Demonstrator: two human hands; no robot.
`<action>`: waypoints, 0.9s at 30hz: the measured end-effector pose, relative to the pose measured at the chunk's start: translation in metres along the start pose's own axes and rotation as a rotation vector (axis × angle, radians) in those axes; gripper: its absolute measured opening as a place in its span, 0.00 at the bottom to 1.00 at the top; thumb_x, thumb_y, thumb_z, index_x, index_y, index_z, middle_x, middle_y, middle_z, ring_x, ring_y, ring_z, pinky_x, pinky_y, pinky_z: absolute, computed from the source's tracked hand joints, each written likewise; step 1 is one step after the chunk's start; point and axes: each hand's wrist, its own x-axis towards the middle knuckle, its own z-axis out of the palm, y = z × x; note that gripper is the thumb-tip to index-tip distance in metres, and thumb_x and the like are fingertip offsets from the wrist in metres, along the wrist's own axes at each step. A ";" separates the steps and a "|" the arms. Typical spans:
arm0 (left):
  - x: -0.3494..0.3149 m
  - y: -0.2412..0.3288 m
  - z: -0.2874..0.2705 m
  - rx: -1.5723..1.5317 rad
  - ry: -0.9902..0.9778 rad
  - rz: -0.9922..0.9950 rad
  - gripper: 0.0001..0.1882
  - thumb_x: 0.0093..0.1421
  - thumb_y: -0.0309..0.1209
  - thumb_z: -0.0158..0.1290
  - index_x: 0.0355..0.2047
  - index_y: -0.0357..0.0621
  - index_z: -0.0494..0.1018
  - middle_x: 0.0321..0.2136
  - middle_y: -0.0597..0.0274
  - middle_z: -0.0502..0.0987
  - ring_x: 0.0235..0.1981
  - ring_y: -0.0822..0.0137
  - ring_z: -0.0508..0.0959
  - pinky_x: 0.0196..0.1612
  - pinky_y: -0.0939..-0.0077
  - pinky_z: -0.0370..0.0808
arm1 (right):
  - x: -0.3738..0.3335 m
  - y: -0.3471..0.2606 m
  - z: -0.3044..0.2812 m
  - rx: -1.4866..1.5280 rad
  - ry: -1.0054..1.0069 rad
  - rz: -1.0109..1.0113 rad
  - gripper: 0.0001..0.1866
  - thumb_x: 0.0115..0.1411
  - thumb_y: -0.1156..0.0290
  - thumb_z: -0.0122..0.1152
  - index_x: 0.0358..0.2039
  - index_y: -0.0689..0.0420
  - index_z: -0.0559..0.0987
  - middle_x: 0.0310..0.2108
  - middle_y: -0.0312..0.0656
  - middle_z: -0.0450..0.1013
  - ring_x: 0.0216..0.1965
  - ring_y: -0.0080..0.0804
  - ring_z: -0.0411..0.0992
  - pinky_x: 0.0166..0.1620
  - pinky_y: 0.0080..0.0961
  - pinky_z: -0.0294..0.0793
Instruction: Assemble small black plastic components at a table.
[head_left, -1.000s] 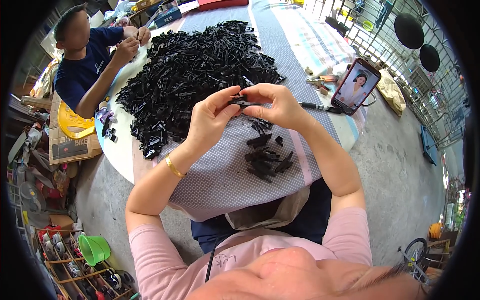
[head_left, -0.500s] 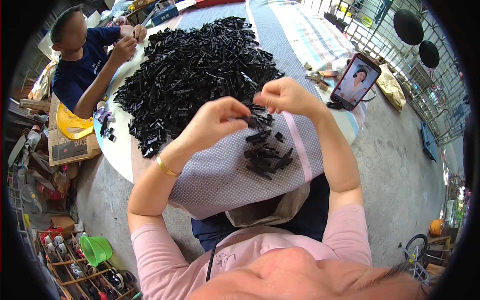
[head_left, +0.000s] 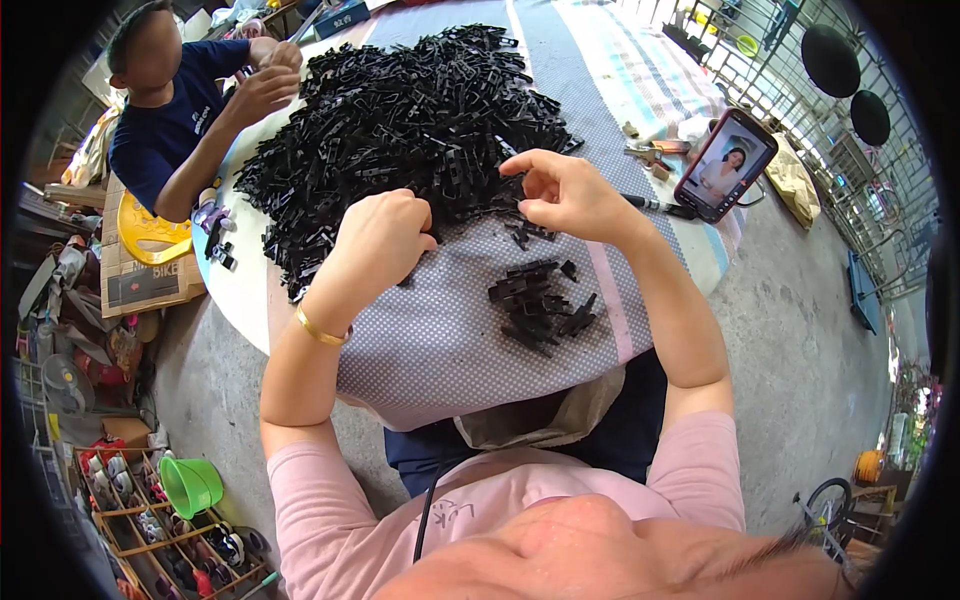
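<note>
A large heap of small black plastic clip-like pieces (head_left: 400, 130) covers much of the table. My left hand (head_left: 385, 235) is at the heap's near edge with its fingers curled closed; whatever they hold is hidden from above. Over the heap's near right edge is my right hand (head_left: 570, 195), its thumb and index finger apart and nothing visible between them. A small separate pile of black pieces (head_left: 538, 305) lies closer to me, below my right hand, and a few loose pieces lie between it and the heap.
A patterned cloth (head_left: 430, 345) covers the table's near part. A phone (head_left: 725, 165) stands propped at the right, with a black pen-like item (head_left: 655, 205) beside it. Across at the left, another person (head_left: 185, 130) sits with both hands raised by the heap. A yellow chair (head_left: 150, 235) stands there.
My hands have moved apart: the left went left and down to the heap's edge, and the right opened its pinch. The small pile looks slightly fuller.
</note>
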 end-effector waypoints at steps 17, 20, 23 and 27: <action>0.010 0.019 0.022 -0.402 0.303 0.117 0.07 0.44 0.20 0.55 0.25 0.34 0.69 0.28 0.57 0.72 0.25 0.63 0.75 0.30 0.76 0.73 | 0.003 0.002 0.002 0.394 -0.031 -0.069 0.11 0.48 0.77 0.64 0.33 0.63 0.75 0.32 0.36 0.72 0.33 0.19 0.71 0.40 0.16 0.73; 0.012 0.019 0.011 -0.837 0.193 -0.064 0.09 0.46 0.20 0.58 0.27 0.33 0.70 0.26 0.59 0.73 0.27 0.73 0.76 0.27 0.81 0.74 | 0.000 -0.006 0.001 0.659 -0.001 -0.118 0.12 0.49 0.78 0.63 0.35 0.63 0.74 0.32 0.36 0.72 0.34 0.21 0.72 0.42 0.18 0.73; 0.019 0.017 0.019 -1.182 0.171 -0.047 0.11 0.47 0.19 0.58 0.32 0.34 0.71 0.24 0.63 0.74 0.27 0.76 0.76 0.28 0.84 0.74 | 0.001 -0.005 0.005 0.583 -0.014 -0.104 0.13 0.51 0.80 0.60 0.40 0.64 0.76 0.35 0.39 0.74 0.36 0.21 0.73 0.41 0.18 0.74; 0.019 0.020 0.024 -1.229 0.110 -0.019 0.19 0.46 0.17 0.58 0.41 0.34 0.71 0.23 0.62 0.76 0.22 0.77 0.75 0.25 0.86 0.73 | -0.001 -0.007 0.015 0.484 0.020 -0.151 0.14 0.49 0.79 0.61 0.39 0.63 0.77 0.33 0.40 0.75 0.35 0.22 0.73 0.41 0.20 0.74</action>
